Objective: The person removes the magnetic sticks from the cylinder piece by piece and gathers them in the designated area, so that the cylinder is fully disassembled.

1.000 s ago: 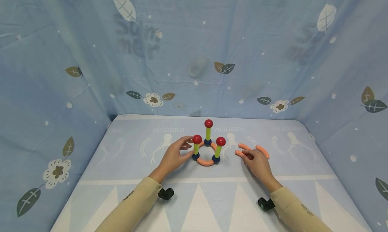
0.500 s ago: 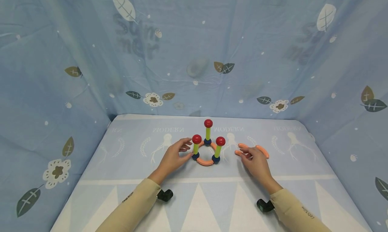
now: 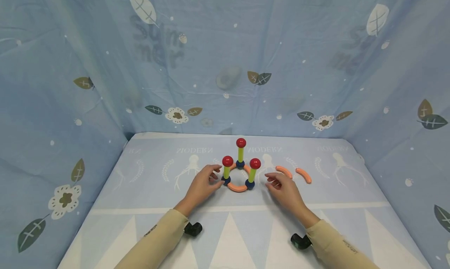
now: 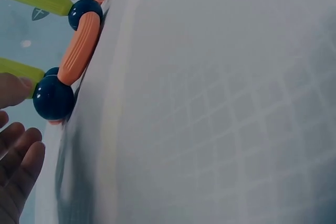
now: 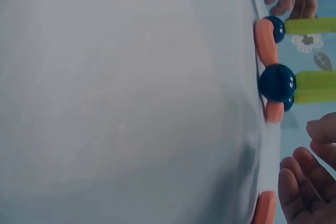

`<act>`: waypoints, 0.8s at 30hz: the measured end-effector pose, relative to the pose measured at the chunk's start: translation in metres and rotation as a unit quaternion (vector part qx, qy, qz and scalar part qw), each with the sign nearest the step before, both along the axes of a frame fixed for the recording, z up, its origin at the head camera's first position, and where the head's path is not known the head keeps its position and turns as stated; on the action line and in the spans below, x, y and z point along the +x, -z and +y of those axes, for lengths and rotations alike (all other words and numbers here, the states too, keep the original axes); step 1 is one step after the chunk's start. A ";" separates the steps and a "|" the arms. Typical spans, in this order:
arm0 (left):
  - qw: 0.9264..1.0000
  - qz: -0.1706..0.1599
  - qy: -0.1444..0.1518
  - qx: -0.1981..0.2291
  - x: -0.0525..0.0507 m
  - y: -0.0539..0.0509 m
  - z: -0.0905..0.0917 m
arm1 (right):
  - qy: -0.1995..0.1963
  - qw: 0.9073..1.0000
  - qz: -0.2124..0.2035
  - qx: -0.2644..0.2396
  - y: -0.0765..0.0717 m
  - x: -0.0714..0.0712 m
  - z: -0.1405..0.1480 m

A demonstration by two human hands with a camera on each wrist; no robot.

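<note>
A magnetic-stick structure (image 3: 237, 189) stands on the table: orange curved sticks and dark blue balls form a ring, with green rods rising to red balls. My left hand (image 3: 204, 185) is at its left side. In the left wrist view the thumb (image 4: 14, 88) is at the near green rod (image 4: 18, 69), by a blue ball (image 4: 53, 97); whether it touches is unclear. The other fingers stand apart, loosely bent. My right hand (image 3: 284, 190) hovers right of the ring, fingers loosely bent, nothing visible between them. Below it in the right wrist view lies an orange curved stick (image 5: 265, 208).
Two loose orange curved sticks, one nearer (image 3: 283, 171) and one farther right (image 3: 303, 175), lie beyond the right hand. A patterned cloth covers the table (image 3: 228, 230). A blue printed curtain (image 3: 225, 65) closes the back and sides.
My right hand has moved left, off the loose orange sticks towards the ring. The stick end once seen by its fingertips is out of sight in the head view. The left hand stays nearly still.
</note>
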State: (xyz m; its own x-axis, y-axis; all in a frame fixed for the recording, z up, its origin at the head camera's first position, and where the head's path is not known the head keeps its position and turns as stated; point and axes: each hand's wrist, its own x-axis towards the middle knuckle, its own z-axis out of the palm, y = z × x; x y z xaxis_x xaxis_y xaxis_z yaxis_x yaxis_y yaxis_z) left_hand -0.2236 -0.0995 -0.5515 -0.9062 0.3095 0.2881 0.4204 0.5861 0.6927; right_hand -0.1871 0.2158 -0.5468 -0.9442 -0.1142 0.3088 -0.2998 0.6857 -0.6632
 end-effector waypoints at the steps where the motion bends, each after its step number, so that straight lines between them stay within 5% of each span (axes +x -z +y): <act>1: 1.000 -0.003 -0.004 -0.004 0.000 0.001 0.001 | -0.007 1.000 -0.011 -0.002 0.000 0.000 -0.003; 11: 1.000 -0.018 -0.009 -0.019 0.001 0.012 0.011 | -0.042 0.996 -0.074 -0.020 0.007 -0.007 -0.030; 24: 0.999 -0.017 -0.031 -0.023 -0.005 0.011 0.007 | -0.032 0.997 -0.068 -0.014 0.009 -0.008 -0.045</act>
